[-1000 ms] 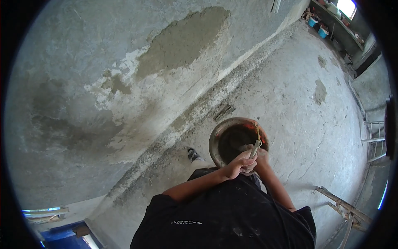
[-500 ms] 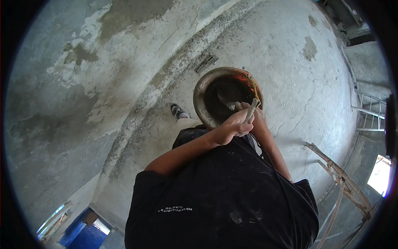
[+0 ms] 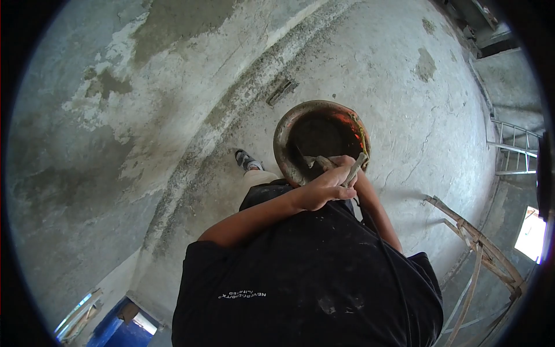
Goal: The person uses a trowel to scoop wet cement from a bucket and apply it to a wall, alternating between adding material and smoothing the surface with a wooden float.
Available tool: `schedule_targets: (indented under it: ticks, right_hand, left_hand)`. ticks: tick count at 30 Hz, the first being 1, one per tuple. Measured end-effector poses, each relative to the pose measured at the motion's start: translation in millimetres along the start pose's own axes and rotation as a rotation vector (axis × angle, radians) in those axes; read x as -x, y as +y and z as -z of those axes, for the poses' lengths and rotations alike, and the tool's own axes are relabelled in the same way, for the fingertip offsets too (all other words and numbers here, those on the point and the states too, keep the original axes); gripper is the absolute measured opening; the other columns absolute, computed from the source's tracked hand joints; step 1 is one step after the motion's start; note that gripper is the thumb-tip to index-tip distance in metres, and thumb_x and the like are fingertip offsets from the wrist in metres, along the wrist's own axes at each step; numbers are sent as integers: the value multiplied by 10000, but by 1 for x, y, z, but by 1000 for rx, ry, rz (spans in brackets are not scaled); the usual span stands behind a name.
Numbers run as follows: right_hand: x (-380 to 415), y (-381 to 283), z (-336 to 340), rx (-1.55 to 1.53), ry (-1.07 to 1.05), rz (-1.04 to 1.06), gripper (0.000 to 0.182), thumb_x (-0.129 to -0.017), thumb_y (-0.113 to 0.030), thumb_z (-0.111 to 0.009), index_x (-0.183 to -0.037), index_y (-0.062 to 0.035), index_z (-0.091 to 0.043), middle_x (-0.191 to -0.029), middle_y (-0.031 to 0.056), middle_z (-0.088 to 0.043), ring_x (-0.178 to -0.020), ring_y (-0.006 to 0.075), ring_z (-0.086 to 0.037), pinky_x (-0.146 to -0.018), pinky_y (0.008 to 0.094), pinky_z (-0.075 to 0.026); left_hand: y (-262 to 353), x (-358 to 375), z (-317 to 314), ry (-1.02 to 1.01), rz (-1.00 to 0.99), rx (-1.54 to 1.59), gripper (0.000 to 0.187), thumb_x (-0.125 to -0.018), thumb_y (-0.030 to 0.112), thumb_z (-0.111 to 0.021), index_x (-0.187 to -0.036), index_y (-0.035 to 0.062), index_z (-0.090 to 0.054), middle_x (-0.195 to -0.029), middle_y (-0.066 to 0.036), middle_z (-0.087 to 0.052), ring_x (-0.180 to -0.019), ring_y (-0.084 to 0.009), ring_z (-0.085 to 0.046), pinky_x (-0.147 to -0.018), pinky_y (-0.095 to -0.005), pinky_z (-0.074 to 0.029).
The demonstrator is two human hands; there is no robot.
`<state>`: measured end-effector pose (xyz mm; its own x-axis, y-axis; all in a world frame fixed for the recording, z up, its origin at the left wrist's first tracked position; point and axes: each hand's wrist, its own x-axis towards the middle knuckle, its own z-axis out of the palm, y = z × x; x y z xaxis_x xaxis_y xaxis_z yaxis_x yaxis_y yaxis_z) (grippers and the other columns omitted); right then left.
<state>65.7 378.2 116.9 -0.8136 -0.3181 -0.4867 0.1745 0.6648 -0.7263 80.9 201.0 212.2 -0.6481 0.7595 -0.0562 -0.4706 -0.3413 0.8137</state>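
Observation:
A round mortar bucket (image 3: 281, 139), its inside dark and partly orange, stands in front of my body. My left hand (image 3: 324, 191) reaches across its near rim, closed round a grey, stick-like handle (image 3: 357, 168) that seems to be the bucket's handle. Just behind it, my right hand (image 3: 345, 161) is largely covered by the left. It appears closed on a grey, mortar-coated trowel (image 3: 315, 161), whose blade lies over the near side of the bucket's opening. The grip inside my right fingers is hidden.
A small dark block-like object (image 3: 281, 92) lies beyond the bucket near a rough strip along the patchy grey surface. My sandalled foot (image 3: 247, 159) is left of the bucket. At right are a wooden frame (image 3: 477, 237) and a ladder (image 3: 514, 144). A dark cord (image 3: 399, 277) hangs over my shirt.
The trowel blade has moved from deeper in the bucket toward its near rim, and its angle has changed. The bucket appears slightly lower in view. Both hands keep nearly the same place.

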Motion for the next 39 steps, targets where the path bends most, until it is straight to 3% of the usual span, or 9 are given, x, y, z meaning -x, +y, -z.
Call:
schedule_targets:
  ticks: [2, 4, 6, 7, 8, 10, 21, 28, 39]
  right_hand:
    - [6, 1, 15, -116, -188, 175, 178, -719, -89, -645, -858, 23, -646, -782, 156, -669, -718, 232, -644, -668, 361, -489]
    - [11, 5, 18, -169, -149, 301, 136, -685, -53, -651, -794, 25, -630, -716, 116, -646, -651, 220, -615, -601, 353, -482]
    - [14, 31, 23, -159, -112, 58, 94, -720, -84, -626, -776, -10, -643, -667, 79, -605, -583, 183, -580, -511, 325, -448]
    - [23, 3, 38, -191, -196, -273, 106, -786, -138, -599, -768, -49, -655, -647, 39, -571, -529, 115, -517, -434, 271, -373]
    - [27, -7, 47, -189, -198, -268, 106, -786, -138, -599, -768, -49, -655, -647, 39, -571, -529, 115, -517, -434, 271, -373]
    - [33, -14, 55, -558, -354, -259, 182, -846, -217, -589, -797, -56, -657, -651, 13, -561, -490, 60, -444, -403, 226, -305]
    - [57, 30, 66, -1189, -301, -219, 376, -877, -260, -600, -1094, 45, -564, -701, 64, -547, -471, 49, -395, -364, 170, -269]
    - [53, 21, 57, -1397, -158, -93, 342, -870, -269, -593, -1041, 22, -538, -687, 80, -525, -421, 51, -356, -347, 166, -269]
    - [-28, -51, 33, -1350, -293, 62, 344, -889, -303, -586, -987, 25, -547, -680, 73, -531, -405, 51, -351, -340, 190, -262]
  left_hand:
    - [-2, 1, -1, -20, 23, -20, 442, -800, 440, -598, -956, 67, -418, -861, 7, -362, -790, -80, -345, -734, -217, -293]
    - [0, -2, 0, -14, 6, -69, 429, -806, 431, -592, -949, 67, -415, -853, 5, -362, -779, -88, -343, -712, -220, -296]
    - [7, -1, -2, -8, -1, -38, 429, -809, 432, -594, -947, 70, -411, -839, 7, -356, -751, -82, -340, -674, -217, -291]
    - [10, -1, -3, 1, -9, -6, 428, -813, 433, -597, -945, 73, -407, -825, 8, -351, -722, -77, -338, -635, -214, -286]
    - [9, 0, -3, 5, -12, -9, 428, -813, 433, -597, -945, 73, -407, -825, 8, -351, -722, -77, -338, -635, -214, -286]
    - [3, 1, 1, 45, -5, 107, 433, -818, 450, -603, -935, 85, -400, -748, 30, -339, -621, -56, -316, -545, -212, -249]
    - [10, 15, 48, 180, -200, 366, 451, -825, 504, -573, -933, 96, -416, -621, 71, -264, -508, -35, -218, -471, -209, -190]
    - [29, 21, 82, 242, -309, 473, 398, -843, 480, -572, -940, 112, -458, -624, 69, -271, -492, -45, -216, -466, -208, -203]
    - [101, 61, 166, 464, -445, 355, 442, -846, 520, -491, -928, 90, -439, -575, 58, -259, -451, -73, -230, -500, -246, -230]
